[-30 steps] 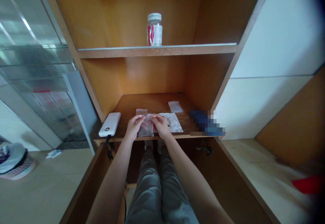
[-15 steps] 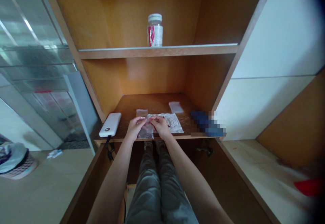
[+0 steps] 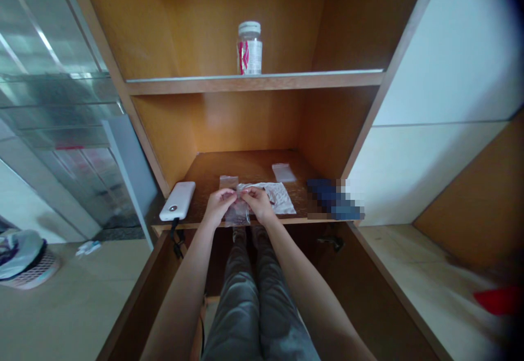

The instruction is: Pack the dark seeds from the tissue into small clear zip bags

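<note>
Two bare forearms (image 3: pixel 180 290) (image 3: pixel 307 290) are extended upward from the bottom of the frame, angled inward so that they converge near the centre. The left hand (image 3: pixel 218 208) is held just left of centre, and the right hand (image 3: pixel 260 206) is held just beside it, the wrists being slightly bent. The fingertips (image 3: pixel 246 190) are curled downward and are brought close together in a pinch. Between the arms, the legs (image 3: pixel 241 306) are seen below, covered by grey trousers.

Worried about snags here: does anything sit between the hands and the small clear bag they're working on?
Nothing visible does: the left hand and right hand both touch the clear plastic bag directly.
</note>
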The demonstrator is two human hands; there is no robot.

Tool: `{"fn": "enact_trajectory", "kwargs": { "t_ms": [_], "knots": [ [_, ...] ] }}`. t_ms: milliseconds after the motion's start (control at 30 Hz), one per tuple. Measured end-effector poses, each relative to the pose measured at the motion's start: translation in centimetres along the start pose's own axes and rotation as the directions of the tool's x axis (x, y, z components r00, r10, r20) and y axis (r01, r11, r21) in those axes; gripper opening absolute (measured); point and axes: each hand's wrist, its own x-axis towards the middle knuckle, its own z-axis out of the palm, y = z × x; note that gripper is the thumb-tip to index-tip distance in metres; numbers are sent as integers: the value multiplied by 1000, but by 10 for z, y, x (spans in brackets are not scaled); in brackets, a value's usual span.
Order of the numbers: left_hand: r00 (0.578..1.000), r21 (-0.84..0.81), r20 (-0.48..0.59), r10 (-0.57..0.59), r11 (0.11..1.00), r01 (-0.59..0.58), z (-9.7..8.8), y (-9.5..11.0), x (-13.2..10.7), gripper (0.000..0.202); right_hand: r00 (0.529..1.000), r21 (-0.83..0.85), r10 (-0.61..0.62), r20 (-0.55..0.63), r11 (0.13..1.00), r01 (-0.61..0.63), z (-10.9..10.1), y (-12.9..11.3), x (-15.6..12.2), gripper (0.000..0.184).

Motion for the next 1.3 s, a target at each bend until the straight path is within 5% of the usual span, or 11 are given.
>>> {"fn": "enact_trajectory", "kwargs": {
  "t_ms": [900,1300],
  "knots": [
    [1000,-18,0,-16,1000,16,-3,0,0,26,1000,40,-8,-2,999,8,0,1,-1,25],
    [991,-108,-132,-24,994,10,-3,-9,5,28,999,21,-36,-17,999,36,-1,0,-1,28]
  ]
}}
